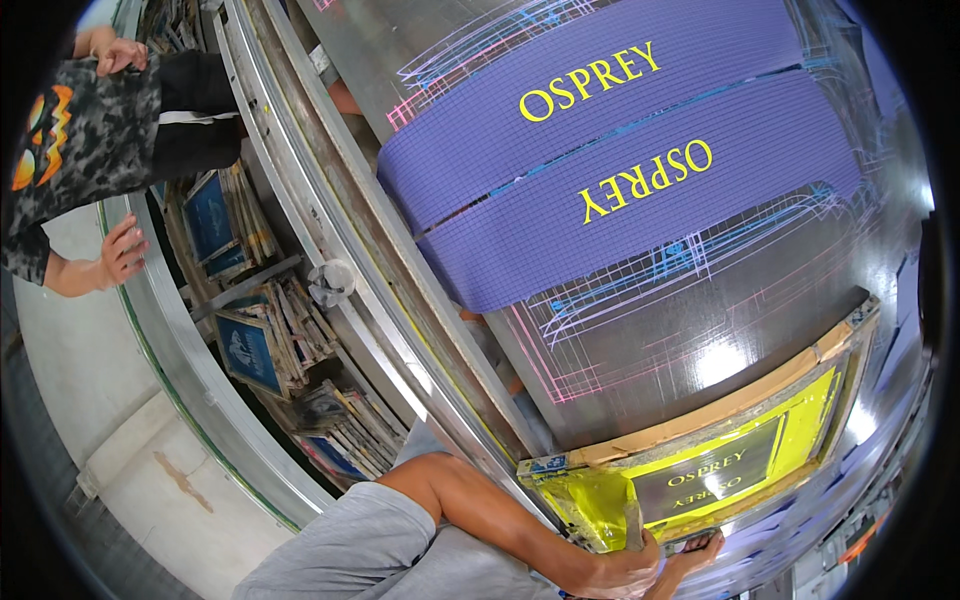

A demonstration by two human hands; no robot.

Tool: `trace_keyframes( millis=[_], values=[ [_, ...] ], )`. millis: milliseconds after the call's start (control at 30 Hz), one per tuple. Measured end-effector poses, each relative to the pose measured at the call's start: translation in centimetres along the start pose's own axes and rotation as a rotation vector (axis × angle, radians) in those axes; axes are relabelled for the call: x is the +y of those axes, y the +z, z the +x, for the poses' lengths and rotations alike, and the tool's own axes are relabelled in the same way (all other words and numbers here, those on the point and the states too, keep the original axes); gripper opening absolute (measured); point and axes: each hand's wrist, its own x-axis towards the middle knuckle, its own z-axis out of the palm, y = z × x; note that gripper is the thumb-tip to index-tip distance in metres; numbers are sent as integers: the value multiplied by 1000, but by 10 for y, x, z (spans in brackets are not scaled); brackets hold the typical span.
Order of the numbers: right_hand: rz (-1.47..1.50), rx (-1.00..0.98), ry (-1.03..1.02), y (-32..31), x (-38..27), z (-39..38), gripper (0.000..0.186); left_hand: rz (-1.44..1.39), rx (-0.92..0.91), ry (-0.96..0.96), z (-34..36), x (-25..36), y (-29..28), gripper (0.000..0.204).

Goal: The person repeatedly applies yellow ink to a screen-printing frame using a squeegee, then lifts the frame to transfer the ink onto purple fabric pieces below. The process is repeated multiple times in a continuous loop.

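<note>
A wooden-framed printing screen [690, 410] lies at the lower right, with bright yellow ink [598, 500] spread over its mesh around a dark lettered window. My left hand [630, 568] reaches across to its near side, closed around the lower end of a greyish squeegee [634, 518]. That tool stands upright against the ink-covered left part of the screen. Beside it, my right hand [700, 552] has its fingers curled over the near edge of the screen frame. Farther off, two purple fabric pieces [480, 265] with yellow lettering lie flat on the dark table.
A long metal rail [300, 190] runs along the table's left edge, with a clamp-like knob [332, 283] on it. Shelves beyond hold several stacked screens [250, 350]. Across the aisle stands another person in a dark patterned shirt [95, 150], one hand [123, 250] held out.
</note>
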Motion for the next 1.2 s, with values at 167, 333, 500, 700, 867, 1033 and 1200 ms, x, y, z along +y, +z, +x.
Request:
trace_keyframes(
  millis=[167,333,500,700,867,1033,1200],
  values=[
    [0,-4,3,0,-6,-7,18,-40,-124,62,10,-21,-42,39],
    [-8,-15,-8,5,-17,-15,19,-30,-93,40,13,-18,-39,38],
    [-5,-29,-7,7,-21,-24,19,-41,-75,45,11,-17,-41,36],
    [-13,-43,-2,8,-17,-24,20,-45,-84,40,8,-18,-44,35],
    [7,-31,8,7,-19,-29,20,-40,-98,26,5,-23,-48,34],
    [-33,34,-13,-1,-20,-21,20,-36,-104,16,5,-23,-46,33],
    [-48,5,-37,-8,-24,-20,29,-49,-100,20,6,-29,-49,32]
  ],
)
